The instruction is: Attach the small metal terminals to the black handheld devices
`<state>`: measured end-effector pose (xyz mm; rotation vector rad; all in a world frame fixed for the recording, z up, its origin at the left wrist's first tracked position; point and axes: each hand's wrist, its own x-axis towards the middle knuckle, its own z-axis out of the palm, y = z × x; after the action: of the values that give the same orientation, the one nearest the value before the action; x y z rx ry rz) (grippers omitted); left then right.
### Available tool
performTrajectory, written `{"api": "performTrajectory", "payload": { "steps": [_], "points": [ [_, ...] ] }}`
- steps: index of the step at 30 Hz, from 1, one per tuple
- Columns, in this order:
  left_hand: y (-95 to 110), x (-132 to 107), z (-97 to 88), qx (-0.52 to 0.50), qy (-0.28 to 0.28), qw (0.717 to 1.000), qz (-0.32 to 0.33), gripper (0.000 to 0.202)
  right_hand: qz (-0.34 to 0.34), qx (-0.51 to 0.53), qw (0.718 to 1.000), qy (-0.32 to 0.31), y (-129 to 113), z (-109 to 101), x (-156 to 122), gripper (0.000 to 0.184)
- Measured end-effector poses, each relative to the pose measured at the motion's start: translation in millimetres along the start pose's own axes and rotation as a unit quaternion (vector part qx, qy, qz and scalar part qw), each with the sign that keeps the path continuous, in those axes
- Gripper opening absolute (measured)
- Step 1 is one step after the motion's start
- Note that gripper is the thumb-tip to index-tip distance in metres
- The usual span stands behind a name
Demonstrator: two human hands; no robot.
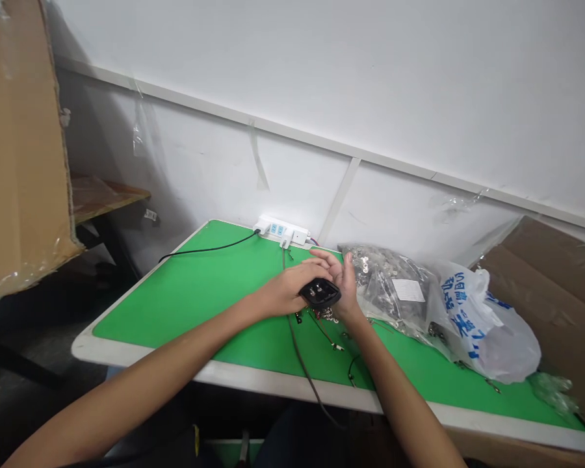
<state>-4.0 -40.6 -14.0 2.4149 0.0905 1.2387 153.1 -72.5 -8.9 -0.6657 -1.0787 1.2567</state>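
Above the green work mat [185, 305], you clasp a black plastic housing [320, 294] between left hand [285, 292] and right hand [346, 283], both closed on it. Wired terminals [329, 331] lie beneath, clear bag of metal parts [385, 286] just right

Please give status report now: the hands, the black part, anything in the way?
Left hand, right hand both holding black plastic housing over green mat. Loose wires below. Clear bag of metal parts beside right hand.
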Motion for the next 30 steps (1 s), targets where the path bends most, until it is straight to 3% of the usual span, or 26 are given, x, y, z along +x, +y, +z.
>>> {"api": "performTrajectory", "payload": {
  "steps": [6,9,12,15,21,24,30],
  "points": [
    [-5.4,0.1,-9.8,0.128,0.041,0.991,-0.023,0.057,0.001,-0.029,0.998,0.05,5.4,-18.1,11.1,0.075],
    [-6.9,0.7,-12.3,0.154,0.068,0.983,-0.069,0.052,0.009,-0.044,0.997,0.057,7.0,-25.5,14.7,0.074],
    [-12.0,1.7,-10.4,0.144,0.122,0.971,-0.15,0.041,0.01,-0.06,0.995,0.074,6.4,-29.7,15.7,0.072],
    [-20.4,1.4,-6.2,0.128,0.169,0.946,-0.244,0.046,0.018,-0.072,0.993,0.089,7.6,-31.7,16.0,0.071],
    [-24.8,0.1,0.2,0.038,0.158,0.925,-0.343,0.057,0.03,-0.091,0.992,0.082,22.7,-30.2,16.7,0.061],
    [-20.2,1.4,-1.4,0.051,0.16,0.933,-0.318,0.063,0.026,-0.103,0.992,0.06,29.8,-26.9,15.5,0.057],
    [-17.2,-0.1,-9.5,0.145,0.099,0.964,-0.201,0.062,0.007,-0.084,0.996,0.0,32.4,-15.9,8.8,0.065]
  ]
}}
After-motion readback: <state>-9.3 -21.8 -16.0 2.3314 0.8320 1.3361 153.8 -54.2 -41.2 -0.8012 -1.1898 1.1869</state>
